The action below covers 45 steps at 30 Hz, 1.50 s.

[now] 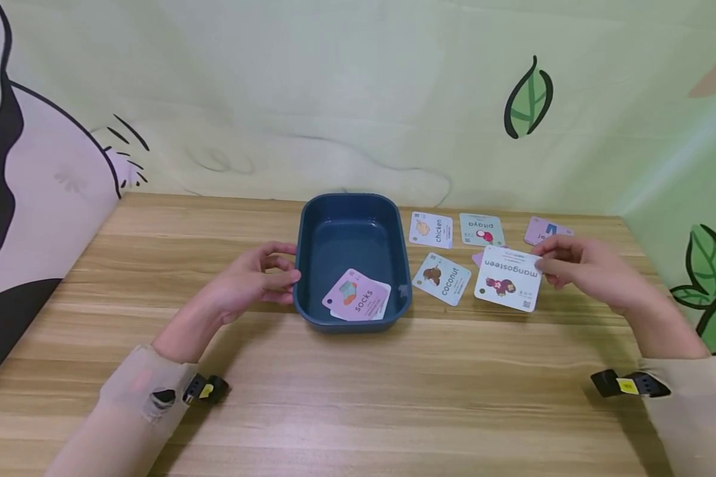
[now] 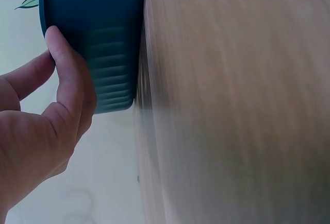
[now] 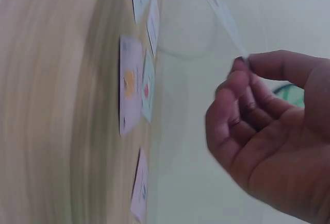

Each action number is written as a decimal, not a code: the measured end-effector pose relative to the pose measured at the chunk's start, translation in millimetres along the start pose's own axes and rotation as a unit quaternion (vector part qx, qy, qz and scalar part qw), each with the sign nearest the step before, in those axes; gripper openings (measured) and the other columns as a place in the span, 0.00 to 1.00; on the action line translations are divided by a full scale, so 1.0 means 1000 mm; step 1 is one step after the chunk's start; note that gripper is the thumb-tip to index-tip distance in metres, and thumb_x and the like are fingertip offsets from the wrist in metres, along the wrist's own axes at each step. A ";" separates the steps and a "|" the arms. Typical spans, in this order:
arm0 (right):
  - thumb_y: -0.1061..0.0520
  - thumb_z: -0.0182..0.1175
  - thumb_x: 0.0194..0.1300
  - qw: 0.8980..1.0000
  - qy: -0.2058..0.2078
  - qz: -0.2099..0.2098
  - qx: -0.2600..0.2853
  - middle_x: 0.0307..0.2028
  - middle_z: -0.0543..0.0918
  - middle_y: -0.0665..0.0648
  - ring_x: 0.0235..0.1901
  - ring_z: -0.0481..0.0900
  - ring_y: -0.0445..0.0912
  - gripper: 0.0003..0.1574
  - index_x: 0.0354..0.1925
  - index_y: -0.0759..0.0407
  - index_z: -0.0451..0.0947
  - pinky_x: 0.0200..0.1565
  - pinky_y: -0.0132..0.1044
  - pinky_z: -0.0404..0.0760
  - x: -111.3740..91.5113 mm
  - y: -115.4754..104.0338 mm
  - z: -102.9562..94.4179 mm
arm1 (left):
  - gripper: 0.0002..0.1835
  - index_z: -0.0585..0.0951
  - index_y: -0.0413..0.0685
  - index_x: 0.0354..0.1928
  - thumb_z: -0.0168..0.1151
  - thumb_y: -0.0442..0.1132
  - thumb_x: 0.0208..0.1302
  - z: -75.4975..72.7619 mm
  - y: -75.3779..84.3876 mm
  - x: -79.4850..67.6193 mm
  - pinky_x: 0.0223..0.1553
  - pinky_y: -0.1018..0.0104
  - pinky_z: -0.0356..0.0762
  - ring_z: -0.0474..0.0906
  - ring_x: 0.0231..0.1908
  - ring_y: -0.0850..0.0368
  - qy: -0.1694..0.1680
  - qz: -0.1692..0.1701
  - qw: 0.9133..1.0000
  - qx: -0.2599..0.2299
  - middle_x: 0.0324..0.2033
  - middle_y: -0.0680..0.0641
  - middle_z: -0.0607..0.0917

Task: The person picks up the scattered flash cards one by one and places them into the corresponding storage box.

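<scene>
A dark blue plastic tub point(image 1: 351, 324) stands mid-table with a purple socks card point(image 1: 358, 295) lying in its near end, over another mostly hidden card. My left hand point(image 1: 252, 278) pinches the tub's left rim between thumb and fingers; the left wrist view shows the fingertips at the rim of its ribbed wall point(image 2: 109, 59). On the right, my right hand point(image 1: 585, 268) holds a white mangosteen card point(image 1: 509, 278) by its upper right corner, raised over the table. In the right wrist view, thumb and forefinger pinch this card point(image 3: 221, 15) seen nearly edge-on.
Right of the tub lie a chicken card point(image 1: 431, 230), a pitaya card point(image 1: 481, 230), a coconut card point(image 1: 442, 279) and a purple card point(image 1: 545, 230) partly behind my right hand. Another purple card point(image 3: 130, 84) is mostly hidden under the raised one. A printed cloth point(image 1: 334, 99) hangs behind the table.
</scene>
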State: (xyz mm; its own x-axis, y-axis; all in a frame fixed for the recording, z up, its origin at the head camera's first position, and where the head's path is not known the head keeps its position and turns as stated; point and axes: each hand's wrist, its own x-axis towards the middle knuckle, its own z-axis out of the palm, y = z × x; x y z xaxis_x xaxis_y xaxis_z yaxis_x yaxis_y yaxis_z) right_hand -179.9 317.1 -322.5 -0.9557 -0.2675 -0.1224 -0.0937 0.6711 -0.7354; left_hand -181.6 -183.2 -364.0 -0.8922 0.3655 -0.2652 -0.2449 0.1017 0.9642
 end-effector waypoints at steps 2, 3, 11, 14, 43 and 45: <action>0.58 0.56 0.71 0.999 0.003 -0.025 0.023 0.38 0.78 0.63 0.30 0.75 0.50 0.17 0.52 0.69 0.72 0.31 0.34 0.80 0.003 -0.006 0.008 | 0.28 0.61 0.36 0.66 0.58 0.28 0.67 0.000 0.000 0.001 0.42 0.55 0.83 0.79 0.36 0.50 0.000 0.001 1.000 -0.001 0.46 0.36 0.70; 0.58 0.56 0.71 0.999 0.004 -0.038 0.036 0.38 0.78 0.63 0.30 0.76 0.50 0.16 0.51 0.69 0.72 0.31 0.34 0.80 0.005 -0.009 0.013 | 0.28 0.61 0.36 0.66 0.58 0.28 0.67 0.000 -0.001 0.001 0.43 0.54 0.83 0.79 0.36 0.50 -0.001 0.001 1.000 -0.001 0.46 0.36 0.70; 0.57 0.57 0.70 0.992 0.011 -0.078 0.103 0.35 0.80 0.64 0.29 0.77 0.49 0.16 0.49 0.68 0.73 0.30 0.35 0.82 0.013 -0.040 0.047 | 0.28 0.61 0.36 0.66 0.58 0.28 0.67 -0.001 -0.002 0.000 0.44 0.52 0.82 0.79 0.36 0.49 0.000 0.003 1.000 -0.005 0.47 0.36 0.70; 0.57 0.58 0.69 0.990 0.010 -0.076 0.118 0.32 0.78 0.64 0.28 0.75 0.50 0.15 0.49 0.67 0.73 0.28 0.35 0.79 0.017 -0.049 0.057 | 0.28 0.61 0.36 0.66 0.58 0.28 0.67 0.000 -0.002 0.000 0.44 0.52 0.82 0.79 0.36 0.50 -0.001 0.002 1.000 -0.008 0.47 0.36 0.71; 0.54 0.62 0.66 0.985 -0.007 -0.084 0.150 0.31 0.82 0.59 0.29 0.75 0.58 0.13 0.47 0.59 0.79 0.25 0.36 0.75 0.039 -0.082 0.113 | 0.28 0.60 0.36 0.66 0.57 0.29 0.67 -0.003 -0.003 0.002 0.41 0.57 0.84 0.79 0.37 0.49 -0.010 0.005 1.000 -0.020 0.46 0.37 0.71; 0.53 0.62 0.66 0.986 -0.002 -0.082 0.143 0.31 0.82 0.58 0.29 0.75 0.58 0.13 0.46 0.58 0.79 0.24 0.36 0.75 0.041 -0.084 0.115 | 0.29 0.60 0.36 0.66 0.58 0.29 0.67 -0.003 -0.003 0.001 0.41 0.57 0.84 0.79 0.37 0.49 -0.010 0.005 1.000 -0.020 0.46 0.37 0.71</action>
State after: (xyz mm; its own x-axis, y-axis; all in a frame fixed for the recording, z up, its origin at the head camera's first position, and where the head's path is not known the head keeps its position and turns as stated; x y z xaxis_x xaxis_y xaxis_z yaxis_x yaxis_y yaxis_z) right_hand -179.0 170.6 -342.3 -0.9334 -0.3586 0.0116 -0.1638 0.3972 -0.9030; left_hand -183.4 -186.2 -367.3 -0.8871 0.3851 -0.2547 -0.2509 0.0608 0.9661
